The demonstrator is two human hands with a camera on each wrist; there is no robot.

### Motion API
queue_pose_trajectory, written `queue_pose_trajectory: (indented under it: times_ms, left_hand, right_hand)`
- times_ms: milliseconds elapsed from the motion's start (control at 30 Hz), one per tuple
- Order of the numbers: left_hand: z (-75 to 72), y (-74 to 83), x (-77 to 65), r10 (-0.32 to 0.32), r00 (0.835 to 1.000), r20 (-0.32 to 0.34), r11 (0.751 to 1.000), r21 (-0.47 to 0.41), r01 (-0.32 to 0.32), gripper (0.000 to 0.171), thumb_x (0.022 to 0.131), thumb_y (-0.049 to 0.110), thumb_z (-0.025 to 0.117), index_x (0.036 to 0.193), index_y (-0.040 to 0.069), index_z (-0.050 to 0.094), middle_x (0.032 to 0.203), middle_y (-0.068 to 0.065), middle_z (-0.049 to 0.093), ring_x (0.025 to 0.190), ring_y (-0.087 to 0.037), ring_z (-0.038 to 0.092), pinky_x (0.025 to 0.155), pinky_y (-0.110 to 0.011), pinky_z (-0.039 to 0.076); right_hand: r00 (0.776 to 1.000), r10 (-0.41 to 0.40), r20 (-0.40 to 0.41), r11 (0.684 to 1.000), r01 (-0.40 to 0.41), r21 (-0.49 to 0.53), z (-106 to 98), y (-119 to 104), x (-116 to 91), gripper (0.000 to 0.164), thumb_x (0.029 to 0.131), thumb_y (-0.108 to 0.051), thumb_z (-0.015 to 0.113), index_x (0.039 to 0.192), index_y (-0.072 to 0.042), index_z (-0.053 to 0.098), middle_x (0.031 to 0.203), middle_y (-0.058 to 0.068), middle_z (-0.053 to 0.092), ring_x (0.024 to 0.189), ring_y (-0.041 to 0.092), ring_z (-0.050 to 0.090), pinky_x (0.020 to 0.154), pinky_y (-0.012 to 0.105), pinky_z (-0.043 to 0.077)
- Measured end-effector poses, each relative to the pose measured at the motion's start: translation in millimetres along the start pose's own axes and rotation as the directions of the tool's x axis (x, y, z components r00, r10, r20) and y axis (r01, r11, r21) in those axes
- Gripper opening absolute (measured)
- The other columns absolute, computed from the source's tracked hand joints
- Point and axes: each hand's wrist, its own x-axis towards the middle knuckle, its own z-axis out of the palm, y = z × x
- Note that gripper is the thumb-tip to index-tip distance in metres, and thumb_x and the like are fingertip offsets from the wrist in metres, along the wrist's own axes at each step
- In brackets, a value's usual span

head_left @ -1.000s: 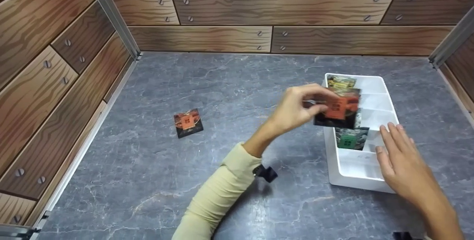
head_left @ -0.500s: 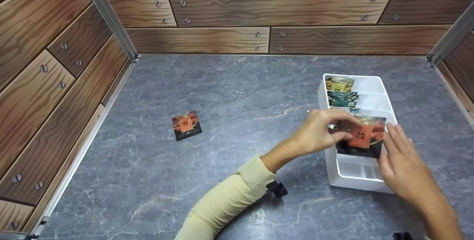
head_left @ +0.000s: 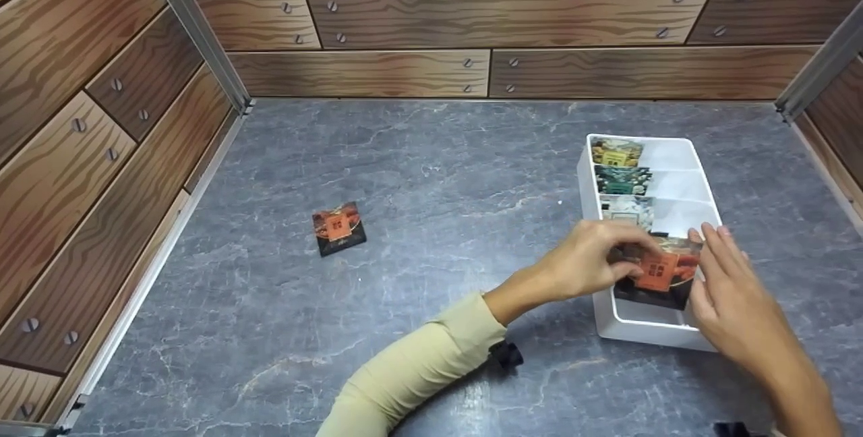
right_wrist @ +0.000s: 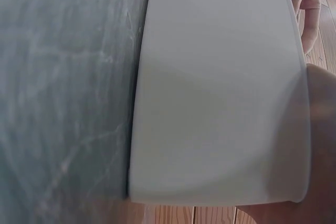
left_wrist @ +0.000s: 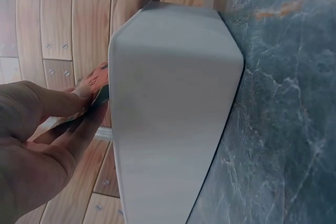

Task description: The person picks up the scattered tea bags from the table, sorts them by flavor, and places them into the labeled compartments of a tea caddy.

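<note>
In the head view my left hand (head_left: 583,258) pinches a square orange-and-black sachet (head_left: 664,274) between thumb and fingers. The sachet is over the near part of a white divided box (head_left: 657,330); how far its lower edge reaches inside is hidden. The left wrist view has the thumb on the sachet (left_wrist: 98,80) beside the box wall (left_wrist: 163,108). My right hand (head_left: 738,295) lies with extended fingers along the box's right rim, close to the sachet's edge. From the right wrist, that hand (right_wrist: 323,150) appears largely behind the box wall (right_wrist: 220,93).
Farther compartments hold a yellow sachet (head_left: 617,154), a dark green sachet (head_left: 623,182) and a pale sachet (head_left: 627,211). Another orange-and-black sachet (head_left: 339,228) lies on the grey marbled table (head_left: 431,167), left of the box. Wood-patterned walls (head_left: 398,73) enclose the back and sides.
My left hand has carried the sachet from the box's far left toward its near compartments and lowered it, covering the green sachet seen earlier. The right hand has stayed at the rim.
</note>
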Motion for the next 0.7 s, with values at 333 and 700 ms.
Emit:
queue_pose_trajectory:
  times_ms: [333, 700]
  left_hand:
    - [2.3, 1.0, -2.0, 0.006, 0.990, 0.140, 0.994, 0.106, -0.021, 0.026, 0.090, 0.006, 0.077, 0.116, 0.010, 0.076, 0.116, 0.000, 0.073, 0.107, -0.001, 0.062, 0.093, -0.003, 0.040]
    - [-1.2, -2.4, -4.8, 0.009, 0.992, 0.126, 0.989, 0.145, -0.028, 0.023, 0.091, 0.008, 0.076, 0.114, 0.011, 0.077, 0.117, 0.002, 0.070, 0.109, -0.001, 0.060, 0.095, -0.004, 0.038]
  right_hand:
    - [1.000, 0.015, 0.016, 1.000, -0.014, -0.015, -0.7, -0.5, -0.4, 0.059, 0.100, -0.006, 0.045, 0.156, 0.005, 0.032, 0.162, 0.029, 0.026, 0.154, 0.040, 0.014, 0.126, 0.051, 0.004]
    - [0.999, 0.039, 0.030, 0.999, -0.039, -0.016, 0.0, -2.7, 0.0, 0.054, 0.108, -0.018, 0.044, 0.155, 0.006, 0.034, 0.162, 0.030, 0.026, 0.154, 0.042, 0.014, 0.126, 0.050, 0.002]
